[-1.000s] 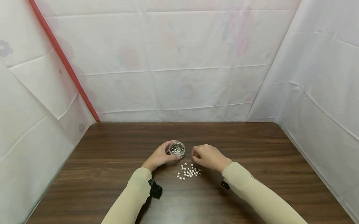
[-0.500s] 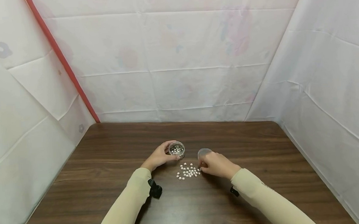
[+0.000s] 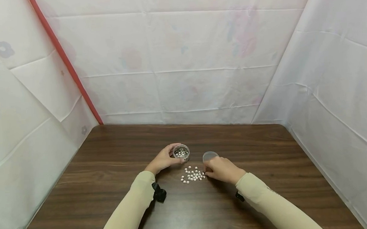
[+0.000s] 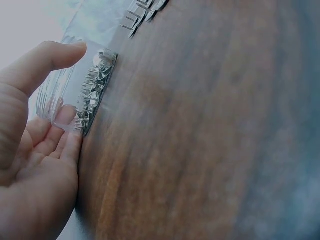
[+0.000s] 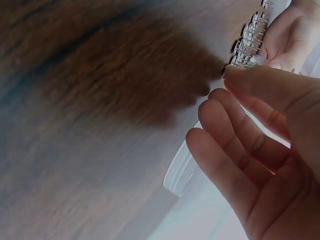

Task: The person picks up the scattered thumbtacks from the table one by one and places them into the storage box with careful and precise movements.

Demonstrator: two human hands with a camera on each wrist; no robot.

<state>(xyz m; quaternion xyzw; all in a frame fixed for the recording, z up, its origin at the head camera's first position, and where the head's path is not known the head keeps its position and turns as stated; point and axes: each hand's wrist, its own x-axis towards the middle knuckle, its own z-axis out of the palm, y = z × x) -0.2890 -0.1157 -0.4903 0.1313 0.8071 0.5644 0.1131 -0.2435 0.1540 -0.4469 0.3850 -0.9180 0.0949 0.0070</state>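
In the head view my left hand (image 3: 165, 160) grips a clear round plastic jar (image 3: 181, 159) standing on the table, thumb on the near side, fingers around the far side. Silver thumbtacks (image 4: 91, 95) lie inside it. Loose silver thumbtacks (image 3: 192, 176) are scattered in front of the jar, several with pins up. At the right edge of this group, my right hand (image 3: 221, 168) pinches a thumbtack (image 5: 223, 70) between thumb and forefinger, low over the wood; the forefinger is mostly hidden. Its other fingers (image 5: 215, 155) are loosely bent.
A clear round lid (image 3: 210, 155) lies just beyond my right hand, partly covered by it. The dark wooden table (image 3: 126, 141) is bounded by white cloth (image 3: 182, 94) at the back and sides.
My right hand has moved from beside the jar rightward and nearer to me, to the edge of the loose thumbtacks, uncovering the lid. The left hand and jar stay put.
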